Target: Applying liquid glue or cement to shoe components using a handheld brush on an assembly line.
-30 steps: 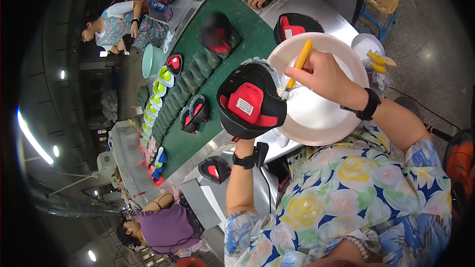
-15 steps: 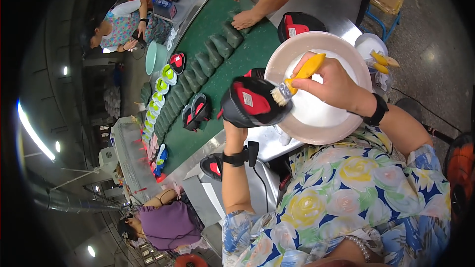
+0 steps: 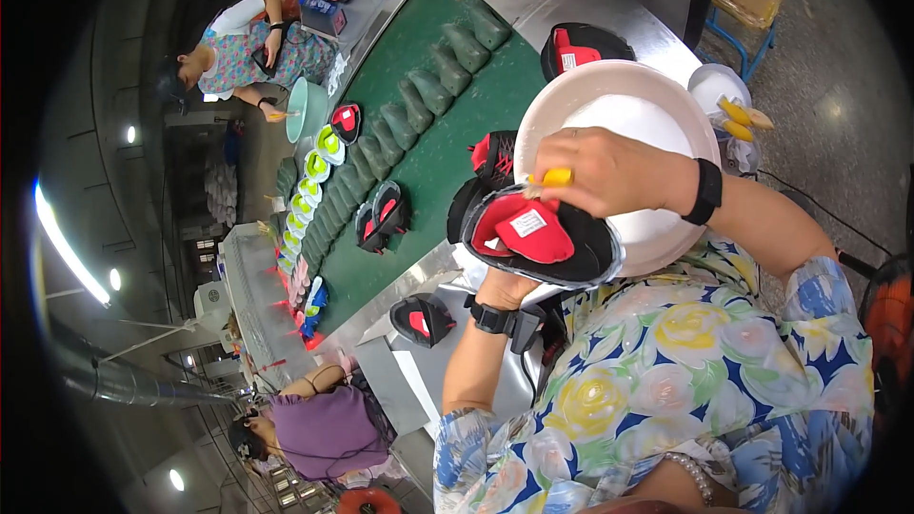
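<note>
My left hand (image 3: 507, 288) grips a shoe upper (image 3: 586, 252) from beneath, its fingers mostly hidden under it. The upper is black with a red lining and a white label, and its open underside edge, pale as if coated, faces up. My right hand (image 3: 605, 171) is closed around a yellow-handled brush (image 3: 552, 177); its bristles rest at the upper's far edge, partly covered by my fingers. Behind and beside both hands is a pale pink basin (image 3: 700, 114) holding white liquid. Another black and red upper (image 3: 494, 158) lies just left of the basin.
A green conveyor belt (image 3: 419, 157) carries rows of grey-green shoe lasts (image 3: 428, 90) and a paired set of uppers (image 3: 383, 216). A small tub (image 3: 716, 86) with yellow-handled brushes stands right of the basin. Co-workers sit across the belt and at lower left; another person's hand reaches over its far end.
The upper has turned so its edge and inside face up. My right hand has moved left and lower with the brush. The co-worker's hands at the top have withdrawn from the lasts.
</note>
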Tool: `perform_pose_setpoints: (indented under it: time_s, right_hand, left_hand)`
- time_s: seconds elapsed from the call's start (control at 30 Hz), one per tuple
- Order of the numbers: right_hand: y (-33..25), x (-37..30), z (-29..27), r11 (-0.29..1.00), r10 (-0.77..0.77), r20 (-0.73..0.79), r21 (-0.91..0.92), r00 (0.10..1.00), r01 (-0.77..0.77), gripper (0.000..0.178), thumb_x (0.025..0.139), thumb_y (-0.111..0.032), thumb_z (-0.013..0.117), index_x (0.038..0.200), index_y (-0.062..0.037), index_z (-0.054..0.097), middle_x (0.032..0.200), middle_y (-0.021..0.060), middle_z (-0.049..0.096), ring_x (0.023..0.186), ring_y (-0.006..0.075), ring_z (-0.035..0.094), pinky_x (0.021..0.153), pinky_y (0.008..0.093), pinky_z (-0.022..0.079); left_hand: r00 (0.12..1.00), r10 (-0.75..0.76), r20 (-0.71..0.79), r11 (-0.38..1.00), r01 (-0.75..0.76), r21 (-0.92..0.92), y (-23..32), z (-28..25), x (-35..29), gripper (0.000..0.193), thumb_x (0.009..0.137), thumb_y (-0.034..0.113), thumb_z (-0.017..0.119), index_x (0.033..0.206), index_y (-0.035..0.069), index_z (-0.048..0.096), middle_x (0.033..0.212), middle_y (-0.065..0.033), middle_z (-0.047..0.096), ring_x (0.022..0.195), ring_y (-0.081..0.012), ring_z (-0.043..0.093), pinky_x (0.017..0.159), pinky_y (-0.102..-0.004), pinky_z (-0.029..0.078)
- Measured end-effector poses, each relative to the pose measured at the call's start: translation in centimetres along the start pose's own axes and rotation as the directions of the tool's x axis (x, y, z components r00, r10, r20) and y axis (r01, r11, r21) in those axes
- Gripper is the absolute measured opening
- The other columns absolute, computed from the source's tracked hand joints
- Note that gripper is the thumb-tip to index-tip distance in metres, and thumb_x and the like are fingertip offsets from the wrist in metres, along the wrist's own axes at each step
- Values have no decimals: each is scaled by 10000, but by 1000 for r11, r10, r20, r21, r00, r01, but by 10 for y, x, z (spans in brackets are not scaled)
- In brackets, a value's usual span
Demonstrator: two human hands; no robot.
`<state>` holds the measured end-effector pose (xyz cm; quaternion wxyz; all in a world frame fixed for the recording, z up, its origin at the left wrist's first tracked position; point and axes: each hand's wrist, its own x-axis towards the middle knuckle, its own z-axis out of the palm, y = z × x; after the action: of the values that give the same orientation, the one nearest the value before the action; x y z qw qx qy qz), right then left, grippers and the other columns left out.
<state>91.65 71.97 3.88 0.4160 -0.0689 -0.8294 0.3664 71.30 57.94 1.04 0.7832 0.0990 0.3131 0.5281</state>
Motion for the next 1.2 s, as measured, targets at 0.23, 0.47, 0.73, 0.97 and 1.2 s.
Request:
perform_pose_setpoints:
  time_s: [0.23, 0.47, 0.73, 0.97, 1.2]
  right_hand:
    - [-2, -8, -31, 948, 301, 206, 37, 931, -315, 199, 859, -153, 714, 945, -24, 590, 889, 142, 650, 818, 345, 649, 741, 385, 498]
    - [-6, 8, -17, 988, -144, -44, -62, 989, 141, 210, 848, -145, 706, 964, -26, 576, 889, 139, 608, 809, 356, 611, 752, 412, 507]
    - [-15, -15, -32, 978, 209, -58, 26, 976, -208, 228, 864, -146, 724, 1023, -50, 593, 868, 144, 637, 788, 344, 641, 698, 386, 511]
    - [-29, -28, 5, 963, 162, -1, 216, 987, -158, 184, 843, -44, 750, 977, -45, 624, 951, 116, 667, 874, 270, 672, 768, 361, 534]
    - [5, -15, -17, 941, 309, -86, 170, 947, -291, 179, 861, -69, 725, 983, -37, 599, 911, 119, 665, 845, 281, 670, 748, 340, 514]
  left_hand:
    - [973, 207, -97, 969, -191, 155, 15, -30, -7, 559, 986, 297, 590, 1462, 68, 408, 1433, -157, 518, 1289, -291, 544, 1063, -474, 493]
    - [919, 392, -44, 839, -337, 427, 23, -36, -8, 592, 975, 270, 604, 1481, 68, 373, 1451, -156, 496, 1306, -293, 525, 1078, -472, 478]
    - [780, 626, 27, 558, -472, 683, 40, -55, -10, 634, 964, 240, 621, 1502, 67, 334, 1471, -156, 471, 1326, -294, 504, 1094, -470, 459]
    - [644, 746, 167, 245, -500, 831, 36, -68, 1, 676, 954, 213, 636, 1521, 67, 300, 1489, -156, 449, 1344, -295, 485, 1108, -467, 443]
    - [567, 796, 213, 19, -376, 926, 58, -137, -41, 703, 940, 186, 634, 1534, 97, 269, 1530, -141, 402, 1388, -317, 433, 1171, -467, 341]
